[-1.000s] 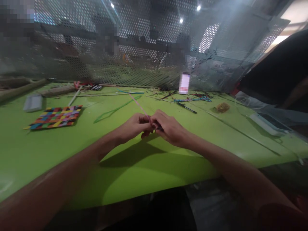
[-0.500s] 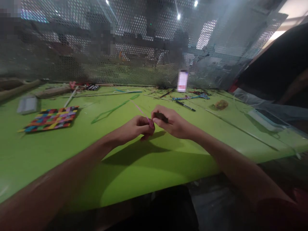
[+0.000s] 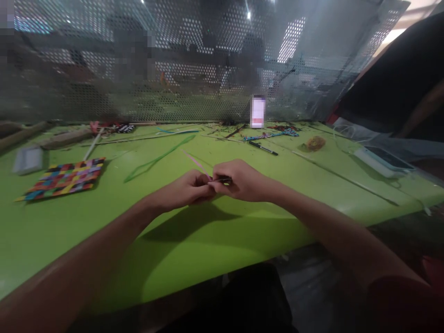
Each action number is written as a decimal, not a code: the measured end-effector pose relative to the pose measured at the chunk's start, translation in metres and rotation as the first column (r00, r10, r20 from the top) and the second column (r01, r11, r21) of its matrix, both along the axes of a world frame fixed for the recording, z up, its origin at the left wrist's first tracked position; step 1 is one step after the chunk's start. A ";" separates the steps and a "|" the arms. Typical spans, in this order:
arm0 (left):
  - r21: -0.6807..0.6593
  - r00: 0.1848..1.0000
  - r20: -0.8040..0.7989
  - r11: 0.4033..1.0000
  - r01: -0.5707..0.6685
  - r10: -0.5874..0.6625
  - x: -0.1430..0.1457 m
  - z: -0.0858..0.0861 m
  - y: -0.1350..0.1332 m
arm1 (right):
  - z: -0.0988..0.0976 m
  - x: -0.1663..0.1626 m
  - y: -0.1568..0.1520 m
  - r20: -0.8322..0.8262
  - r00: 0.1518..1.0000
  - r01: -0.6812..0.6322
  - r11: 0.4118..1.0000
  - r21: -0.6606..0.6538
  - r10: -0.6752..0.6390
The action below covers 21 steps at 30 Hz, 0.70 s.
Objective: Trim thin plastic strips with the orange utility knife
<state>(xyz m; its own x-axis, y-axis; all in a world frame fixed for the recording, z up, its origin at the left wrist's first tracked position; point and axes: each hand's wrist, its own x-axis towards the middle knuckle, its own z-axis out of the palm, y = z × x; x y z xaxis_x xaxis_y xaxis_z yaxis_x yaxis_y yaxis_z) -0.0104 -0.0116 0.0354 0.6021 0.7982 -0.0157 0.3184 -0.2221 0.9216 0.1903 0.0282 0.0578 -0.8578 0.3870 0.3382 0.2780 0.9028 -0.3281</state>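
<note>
My left hand (image 3: 185, 188) is closed, thumb and fingers pinching a thin pink strip (image 3: 194, 162) that sticks out up and to the left. My right hand (image 3: 244, 180) is closed around a small dark flat object (image 3: 225, 180); its kind cannot be made out. The fingertips of both hands meet above the green table (image 3: 222, 240), where they hide the strip's lower end. Beyond my hands lie a looped green strip (image 3: 157, 159) and a black pen (image 3: 263, 148).
On the left lies a colourful woven mat (image 3: 65, 178) beside a whitish block (image 3: 28, 159). A thin stick (image 3: 343, 176) and a phone on a pale box (image 3: 385, 159) are on the right. A perforated metal screen (image 3: 194, 69) closes the back. Another person's dark sleeve (image 3: 395, 78) shows at right.
My right hand has come down and closer against my left, and the dark object now lies flatter at the fingertips. The whole view has shifted slightly.
</note>
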 end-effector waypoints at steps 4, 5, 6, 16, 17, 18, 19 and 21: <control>0.004 1.000 0.013 1.000 -0.013 0.013 0.002 -0.002 -0.002 | -0.004 -0.002 0.001 -0.016 1.000 -0.021 1.000 0.005 0.021; -0.002 1.000 0.010 1.000 0.004 -0.004 0.004 -0.002 -0.003 | -0.004 -0.002 0.002 -0.044 0.999 -0.019 1.000 0.009 0.019; -0.015 0.999 -0.002 0.999 0.038 -0.038 0.006 -0.001 -0.005 | -0.003 -0.001 0.004 -0.082 0.997 -0.005 1.000 0.009 0.006; -0.024 0.966 0.177 0.982 -0.188 0.189 -0.002 0.006 0.001 | 0.009 -0.001 0.008 -0.257 0.961 -0.003 0.925 -0.379 -0.102; -0.014 0.960 0.198 0.980 -0.200 0.199 -0.002 0.007 0.001 | 0.009 -0.002 0.006 -0.246 0.964 -0.009 0.917 -0.398 -0.097; 0.001 0.958 0.203 0.978 -0.208 0.203 -0.002 0.007 0.001 | 0.009 -0.002 0.004 -0.233 0.968 -0.009 0.911 -0.413 -0.097; 0.016 0.960 0.194 0.977 -0.211 0.204 -0.001 0.007 0.000 | 0.009 -0.002 0.003 -0.215 0.972 -0.004 0.905 -0.426 -0.097; 0.033 0.965 0.161 0.976 -0.214 0.206 0.003 0.007 -0.003 | 0.010 -0.002 0.002 -0.167 0.982 0.008 0.896 -0.445 -0.092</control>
